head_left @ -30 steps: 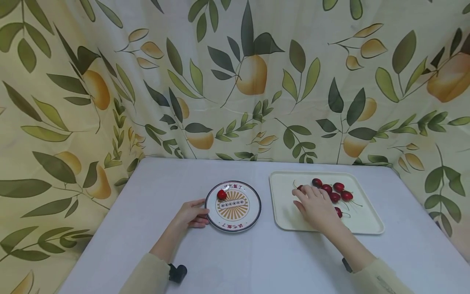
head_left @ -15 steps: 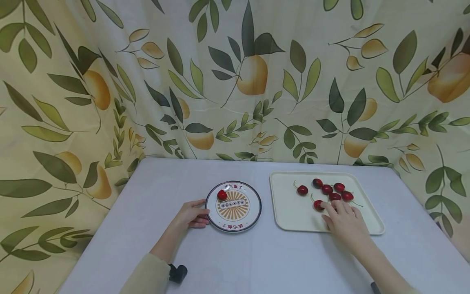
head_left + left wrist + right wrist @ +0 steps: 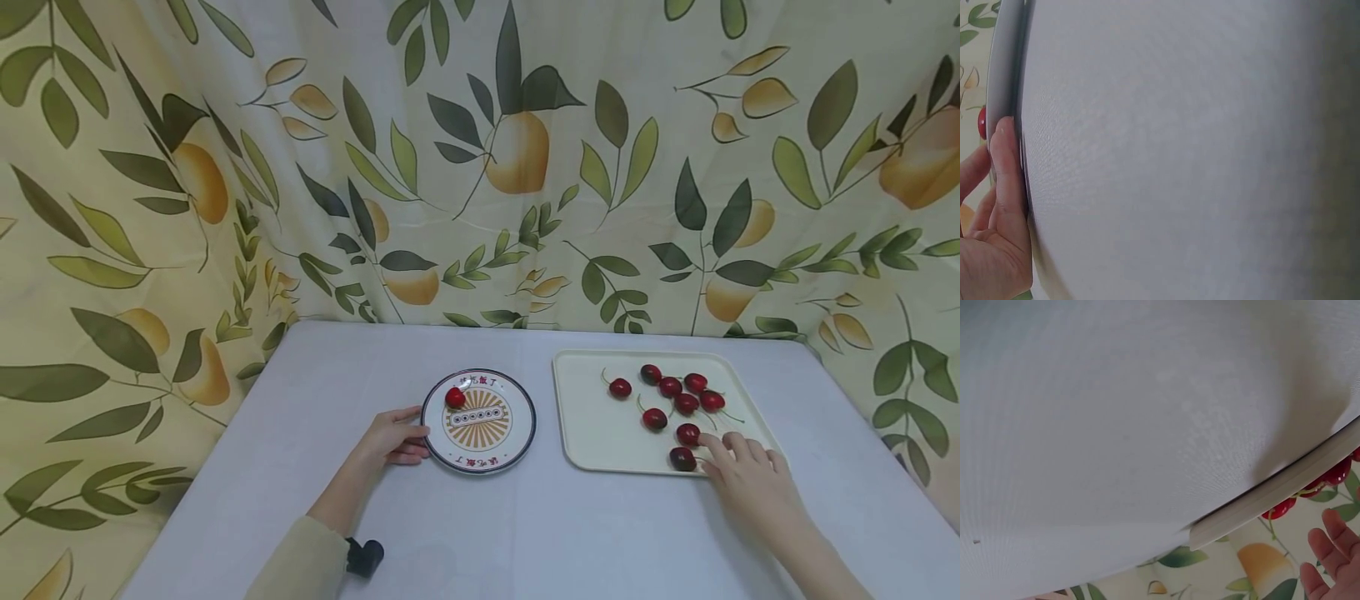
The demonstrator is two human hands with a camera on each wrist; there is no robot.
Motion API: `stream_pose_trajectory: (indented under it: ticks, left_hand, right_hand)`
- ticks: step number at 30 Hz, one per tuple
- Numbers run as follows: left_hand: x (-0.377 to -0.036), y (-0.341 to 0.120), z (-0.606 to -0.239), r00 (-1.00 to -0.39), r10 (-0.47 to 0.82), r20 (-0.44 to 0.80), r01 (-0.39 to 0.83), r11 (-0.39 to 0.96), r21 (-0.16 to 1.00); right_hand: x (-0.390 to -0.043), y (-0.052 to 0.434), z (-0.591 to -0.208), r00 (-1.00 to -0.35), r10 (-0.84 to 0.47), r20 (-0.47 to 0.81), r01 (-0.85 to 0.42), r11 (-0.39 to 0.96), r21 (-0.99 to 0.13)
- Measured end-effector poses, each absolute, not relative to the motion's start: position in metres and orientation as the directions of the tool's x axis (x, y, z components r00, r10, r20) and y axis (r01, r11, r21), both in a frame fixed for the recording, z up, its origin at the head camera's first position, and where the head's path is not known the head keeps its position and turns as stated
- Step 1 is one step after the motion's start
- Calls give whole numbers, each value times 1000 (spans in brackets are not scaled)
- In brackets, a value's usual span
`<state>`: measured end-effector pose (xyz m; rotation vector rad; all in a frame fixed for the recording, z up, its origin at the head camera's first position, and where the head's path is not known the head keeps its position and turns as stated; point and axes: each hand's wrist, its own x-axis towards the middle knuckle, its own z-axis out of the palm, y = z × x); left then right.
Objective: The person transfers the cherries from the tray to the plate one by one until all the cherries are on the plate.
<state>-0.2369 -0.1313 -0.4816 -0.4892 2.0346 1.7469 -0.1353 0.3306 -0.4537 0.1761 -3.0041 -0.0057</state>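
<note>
Resting on the white surface, the left hand lies with its fingers touching the near left rim of the round plate. One red cherry sits on the plate, just past the fingers. The right hand lies loose with straight fingers at the near right edge of the cream tray. A dark cherry lies just left of its fingertips, with more cherries farther out. Only the left wrist view shows the thumb pressed against the plate's rim. The right wrist view shows the tray's edge from the side.
</note>
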Motion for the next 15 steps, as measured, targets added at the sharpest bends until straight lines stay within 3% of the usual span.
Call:
stream_pose_trajectory:
  ticks: [15]
  left_hand:
    - [-238, -132, -483, -851, 3, -525, -519, 148, 842]
  right_hand:
    - [-141, 335, -461, -991, -119, 65, -115, 991, 73]
